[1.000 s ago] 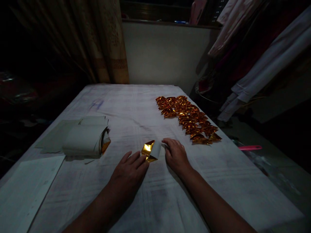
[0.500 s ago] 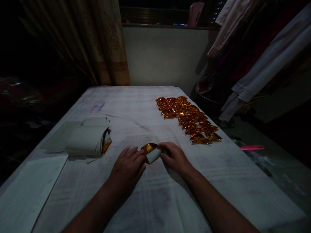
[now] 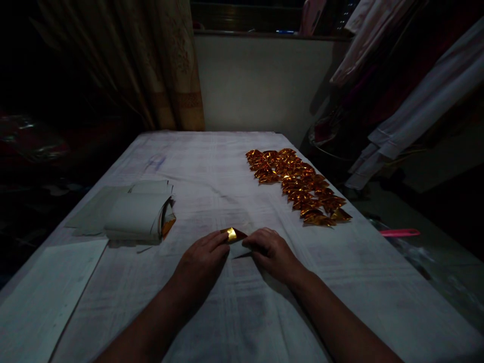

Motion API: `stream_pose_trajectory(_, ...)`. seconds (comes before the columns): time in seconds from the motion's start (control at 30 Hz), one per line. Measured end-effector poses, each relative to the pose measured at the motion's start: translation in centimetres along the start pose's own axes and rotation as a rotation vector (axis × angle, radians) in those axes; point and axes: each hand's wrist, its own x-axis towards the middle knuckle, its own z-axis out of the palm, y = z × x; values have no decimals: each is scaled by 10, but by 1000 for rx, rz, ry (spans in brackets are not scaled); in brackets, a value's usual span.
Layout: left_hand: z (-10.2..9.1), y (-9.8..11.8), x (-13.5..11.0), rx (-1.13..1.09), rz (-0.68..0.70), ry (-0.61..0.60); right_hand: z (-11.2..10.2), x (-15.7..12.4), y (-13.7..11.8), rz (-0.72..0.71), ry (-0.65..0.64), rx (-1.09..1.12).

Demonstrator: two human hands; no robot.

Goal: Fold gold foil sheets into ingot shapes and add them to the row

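1. Gold foil piece [image 3: 232,235] rests on the pale, cloth-covered table [image 3: 204,166], the broadest thing in view, which stretches out on all sides of it.
2. Well beyond the piece, a patterned curtain [image 3: 177,65] hangs off to its left, and clothes [image 3: 427,96] hang off to its right.
3. Beyond the piece and to its right lies a cluster of folded gold shapes [image 3: 302,187], packed closely together.
4. Left of the piece, apart from it, sits a stack of pale paper [image 3: 132,214], orange-gold showing at its right end.
5. Left hand [image 3: 202,254] lies over the piece's left end, fingers together; I cannot tell whether its thumb pinches. Right hand [image 3: 271,252] pinches the piece's right tip.
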Motion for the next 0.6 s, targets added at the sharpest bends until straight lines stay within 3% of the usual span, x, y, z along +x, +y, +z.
stream_pose_trajectory(0.2,0,14,0,75,-57,-22,4,-1,-7,-135,22,-290)
stream_pose_trajectory(0.37,7,30,-8,26,-40,-82,7,-2,-6,-191,49,-288)
stream_pose_trajectory(0.6,5,28,-9,-16,-48,-70,7,0,4,-159,72,-287)
